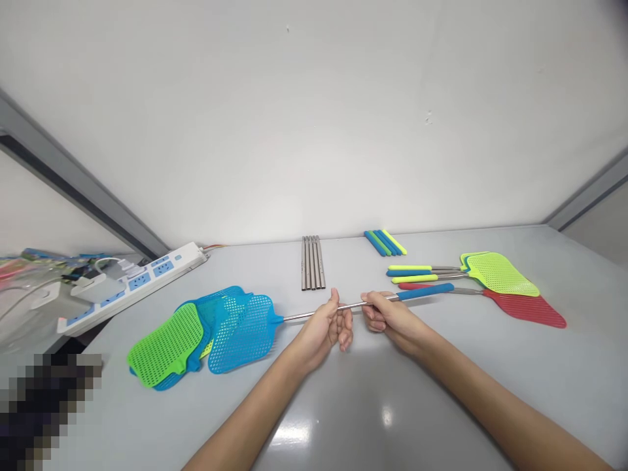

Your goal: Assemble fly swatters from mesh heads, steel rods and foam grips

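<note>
A blue fly swatter (244, 337) with a metal rod and a blue grip is held across the middle by both hands. My left hand (326, 330) has the rod between thumb and fingers, on the side towards the mesh head. Near the blue grip, my right hand (390, 317) pinches the rod, fingers curled. The swatter's head overlaps a pile of loose blue mesh heads (228, 301), with a green mesh head (167, 347) on top at the left. Several bare metal rods (313, 261) lie side by side beyond my hands.
Several coloured grips (385, 242) lie by the wall. To the right are swatters with handles, including a yellow one (500, 273) and a red one (532, 309). A white power strip (161, 281) with plugs and cables sits at the left beside plastic bags (29, 320).
</note>
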Motion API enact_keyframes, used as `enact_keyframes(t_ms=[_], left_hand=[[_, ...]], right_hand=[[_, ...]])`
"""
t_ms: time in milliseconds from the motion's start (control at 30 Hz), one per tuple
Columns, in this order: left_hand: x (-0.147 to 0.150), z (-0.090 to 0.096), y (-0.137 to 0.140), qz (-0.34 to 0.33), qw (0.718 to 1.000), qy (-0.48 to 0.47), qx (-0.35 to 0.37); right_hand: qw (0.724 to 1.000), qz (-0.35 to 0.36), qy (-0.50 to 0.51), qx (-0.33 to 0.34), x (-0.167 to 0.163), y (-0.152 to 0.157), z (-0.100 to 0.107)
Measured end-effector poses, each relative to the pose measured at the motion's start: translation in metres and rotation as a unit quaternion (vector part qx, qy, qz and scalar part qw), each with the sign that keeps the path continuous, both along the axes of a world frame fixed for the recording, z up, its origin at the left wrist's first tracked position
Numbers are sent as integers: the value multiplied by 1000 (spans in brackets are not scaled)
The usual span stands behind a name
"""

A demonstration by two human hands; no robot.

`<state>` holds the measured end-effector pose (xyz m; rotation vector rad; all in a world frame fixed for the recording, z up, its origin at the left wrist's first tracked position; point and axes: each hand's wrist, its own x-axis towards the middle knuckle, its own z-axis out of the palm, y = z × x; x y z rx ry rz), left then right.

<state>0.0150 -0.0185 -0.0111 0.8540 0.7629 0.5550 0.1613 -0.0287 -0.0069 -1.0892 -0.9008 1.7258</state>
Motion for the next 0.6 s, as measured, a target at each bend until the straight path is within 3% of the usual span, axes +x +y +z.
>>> enact_keyframes(t_ms=[600], left_hand=[[-5, 0, 3, -4, 1000, -3, 14]], right_hand=[[1000, 2, -3, 13, 6, 4, -2]])
